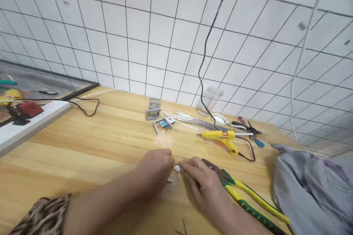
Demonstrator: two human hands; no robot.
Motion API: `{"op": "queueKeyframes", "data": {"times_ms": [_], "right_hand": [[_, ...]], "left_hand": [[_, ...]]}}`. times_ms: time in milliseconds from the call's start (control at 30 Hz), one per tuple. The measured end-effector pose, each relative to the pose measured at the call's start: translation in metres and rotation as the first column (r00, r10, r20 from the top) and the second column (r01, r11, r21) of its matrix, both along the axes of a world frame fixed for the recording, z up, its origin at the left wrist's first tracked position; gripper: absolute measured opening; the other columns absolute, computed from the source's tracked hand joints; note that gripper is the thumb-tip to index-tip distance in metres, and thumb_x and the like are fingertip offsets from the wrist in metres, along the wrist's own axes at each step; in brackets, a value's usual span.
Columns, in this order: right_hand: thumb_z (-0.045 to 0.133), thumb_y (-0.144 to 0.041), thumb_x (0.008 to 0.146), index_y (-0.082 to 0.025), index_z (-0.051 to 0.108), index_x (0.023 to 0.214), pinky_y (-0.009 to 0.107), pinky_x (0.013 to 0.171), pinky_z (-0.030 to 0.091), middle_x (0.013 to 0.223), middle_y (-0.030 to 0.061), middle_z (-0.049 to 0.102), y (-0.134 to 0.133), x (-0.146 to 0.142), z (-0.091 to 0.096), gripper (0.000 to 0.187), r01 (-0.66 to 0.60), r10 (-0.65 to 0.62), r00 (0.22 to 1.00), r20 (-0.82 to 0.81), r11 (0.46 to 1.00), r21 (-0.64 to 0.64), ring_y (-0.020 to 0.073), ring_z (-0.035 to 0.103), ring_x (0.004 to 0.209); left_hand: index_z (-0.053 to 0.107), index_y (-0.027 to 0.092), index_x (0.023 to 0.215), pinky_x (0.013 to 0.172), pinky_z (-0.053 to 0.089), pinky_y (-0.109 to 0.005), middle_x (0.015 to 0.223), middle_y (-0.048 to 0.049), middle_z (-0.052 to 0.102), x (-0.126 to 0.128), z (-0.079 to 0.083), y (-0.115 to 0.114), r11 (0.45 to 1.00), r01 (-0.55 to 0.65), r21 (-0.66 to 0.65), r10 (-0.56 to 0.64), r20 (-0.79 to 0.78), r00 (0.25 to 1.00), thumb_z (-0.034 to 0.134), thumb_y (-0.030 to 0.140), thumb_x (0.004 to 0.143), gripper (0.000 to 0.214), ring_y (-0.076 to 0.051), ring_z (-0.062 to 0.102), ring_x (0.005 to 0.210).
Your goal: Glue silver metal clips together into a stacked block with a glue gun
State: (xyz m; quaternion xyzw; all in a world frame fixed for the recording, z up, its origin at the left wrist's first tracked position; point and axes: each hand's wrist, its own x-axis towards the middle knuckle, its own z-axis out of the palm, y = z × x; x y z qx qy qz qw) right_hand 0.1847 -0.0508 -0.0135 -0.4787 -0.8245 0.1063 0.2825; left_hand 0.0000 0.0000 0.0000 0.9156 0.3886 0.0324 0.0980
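Note:
My left hand (155,170) and my right hand (204,183) meet low in the middle over the wooden table (82,154). Both are closed in a pinch around a small shiny metal piece (177,168) held between their fingertips. Green and yellow pliers (248,200) lie on the table just right of my right hand, partly under it. A yellow glue gun (224,138) lies farther back, with a bundle of thin metal rods (193,119) behind it.
Small metal frames (154,111) stand near the tiled wall. A clear plastic cup (209,100), tape and screwdrivers (248,126) lie at the back right. Grey cloth (311,187) covers the right edge. A framed board (30,113) with tools lies left. A black cable (209,40) hangs down.

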Motion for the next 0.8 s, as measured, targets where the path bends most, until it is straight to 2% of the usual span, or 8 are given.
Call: {"op": "queueKeyframes", "data": {"times_ms": [233, 400, 600, 700, 800], "right_hand": [[0.035, -0.008, 0.088, -0.018, 0.062, 0.108, 0.028, 0.058, 0.040, 0.083, 0.0074, 0.058, -0.008, -0.004, -0.004, 0.035, 0.018, -0.019, 0.957, 0.290, 1.000, 0.008, 0.0189, 0.058, 0.070], [0.038, -0.007, 0.086, -0.019, 0.061, 0.107, 0.029, 0.052, 0.031, 0.081, 0.0052, 0.058, -0.008, -0.005, -0.004, 0.033, 0.003, -0.025, 0.922, 0.386, 0.998, 0.057, 0.0173, 0.054, 0.061], [0.046, 0.000, 0.073, -0.017, 0.061, 0.093, 0.029, 0.050, 0.026, 0.078, 0.0047, 0.058, -0.006, -0.011, -0.003, 0.030, -0.021, -0.006, 0.886, 0.464, 0.998, 0.053, 0.0171, 0.053, 0.063], [0.045, 0.001, 0.072, -0.018, 0.062, 0.093, 0.028, 0.050, 0.028, 0.080, 0.0047, 0.058, -0.006, -0.010, -0.001, 0.033, 0.010, 0.001, 0.916, 0.401, 1.000, -0.026, 0.0163, 0.053, 0.064], [0.039, -0.005, 0.084, -0.021, 0.064, 0.095, 0.025, 0.058, 0.038, 0.080, 0.0040, 0.056, -0.004, -0.003, 0.002, 0.032, 0.008, 0.000, 0.997, 0.071, 0.994, -0.110, 0.0151, 0.055, 0.070]], "left_hand": [[0.061, 0.017, 0.069, 0.056, 0.039, -0.027, 0.079, -0.0045, 0.063, 0.003, 0.005, -0.002, 1.000, -0.005, -0.002, 0.005, -0.002, 1.000, 0.047, 0.015, 0.083, 0.020, -0.018, 0.062, 0.068], [0.060, 0.017, 0.067, 0.054, 0.037, -0.028, 0.077, -0.0040, 0.063, 0.003, 0.008, -0.003, 1.000, -0.019, -0.017, 0.019, -0.001, 1.000, 0.047, 0.014, 0.083, 0.021, -0.018, 0.061, 0.066], [0.059, 0.017, 0.065, 0.055, 0.038, -0.026, 0.075, -0.0031, 0.062, 0.003, 0.003, -0.002, 1.000, -0.017, -0.022, 0.018, 0.033, 0.999, 0.048, 0.016, 0.084, 0.023, -0.016, 0.060, 0.066], [0.060, 0.017, 0.067, 0.056, 0.038, -0.026, 0.076, -0.0036, 0.062, 0.002, 0.000, -0.001, 1.000, -0.015, 0.003, 0.015, 0.032, 0.999, 0.047, 0.015, 0.085, 0.022, -0.017, 0.061, 0.067], [0.061, 0.017, 0.068, 0.054, 0.036, -0.026, 0.075, -0.0036, 0.061, 0.001, -0.003, 0.000, 0.999, -0.001, 0.037, 0.000, 0.025, 1.000, 0.047, 0.013, 0.084, 0.021, -0.016, 0.059, 0.065]]}}
